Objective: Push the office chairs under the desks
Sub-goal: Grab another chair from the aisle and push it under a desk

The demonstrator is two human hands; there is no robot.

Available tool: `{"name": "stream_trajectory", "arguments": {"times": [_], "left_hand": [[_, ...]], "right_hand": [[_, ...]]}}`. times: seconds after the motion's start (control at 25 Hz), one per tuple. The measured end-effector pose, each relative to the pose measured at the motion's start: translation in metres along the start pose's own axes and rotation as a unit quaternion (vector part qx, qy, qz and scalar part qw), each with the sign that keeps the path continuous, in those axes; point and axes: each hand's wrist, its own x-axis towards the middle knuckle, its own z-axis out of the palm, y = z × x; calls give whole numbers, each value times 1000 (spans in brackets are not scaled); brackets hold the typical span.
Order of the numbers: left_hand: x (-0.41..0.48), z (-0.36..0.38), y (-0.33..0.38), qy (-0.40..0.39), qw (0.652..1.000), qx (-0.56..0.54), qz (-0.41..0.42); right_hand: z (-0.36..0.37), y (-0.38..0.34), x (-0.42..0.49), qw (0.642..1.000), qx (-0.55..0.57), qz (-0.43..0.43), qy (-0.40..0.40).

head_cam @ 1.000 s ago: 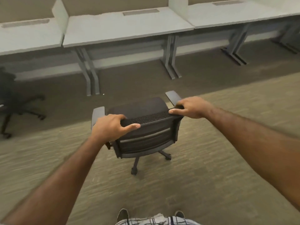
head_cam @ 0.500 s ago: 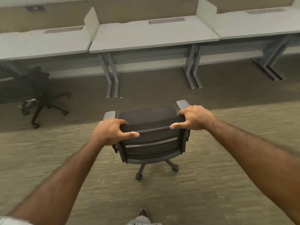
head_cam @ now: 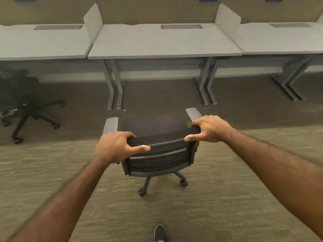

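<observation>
A black office chair (head_cam: 160, 154) with a mesh backrest and grey armrests stands on the carpet in front of me, facing the middle grey desk (head_cam: 162, 44). My left hand (head_cam: 115, 147) grips the left end of the backrest's top edge. My right hand (head_cam: 211, 128) grips the right end. The chair's seat is still short of the desk's front edge, roughly centred between the desk's legs. Two of the chair's casters show below the backrest.
A second black office chair (head_cam: 26, 103) stands at the left, partly under the left desk (head_cam: 42, 44). A third desk (head_cam: 283, 39) is at the right. White dividers (head_cam: 92, 21) separate the desktops. Grey desk legs (head_cam: 115, 88) flank the gap. My shoe (head_cam: 160, 233) shows below.
The chair has rolled forward toward the row of desks and now lines up with the middle desk. Both hands keep the same grip on the backrest.
</observation>
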Motion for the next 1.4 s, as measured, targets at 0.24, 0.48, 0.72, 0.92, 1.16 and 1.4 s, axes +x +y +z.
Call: {"name": "stream_trajectory", "arguments": {"times": [0.24,0.48,0.72,0.92,1.16,1.4], "left_hand": [[82,-13,-28,6,1000,8,10],[178,-22,-61,25,1000,-10,7],[278,-33,-96,12,999,-15,-36],[357,-47,-131,2,999,-21,-49],[452,-58,-189,17,999,-28,-26],[544,-72,-249,7,1000,-8,0]], "right_hand": [[-16,24,88,1000,2,-18,12],[-29,60,197,998,1,-32,52],[-43,86,299,998,28,-25,47],[-65,98,372,997,34,-36,61],[-81,101,462,995,45,-25,89],[-88,93,546,993,55,37,96]]}}
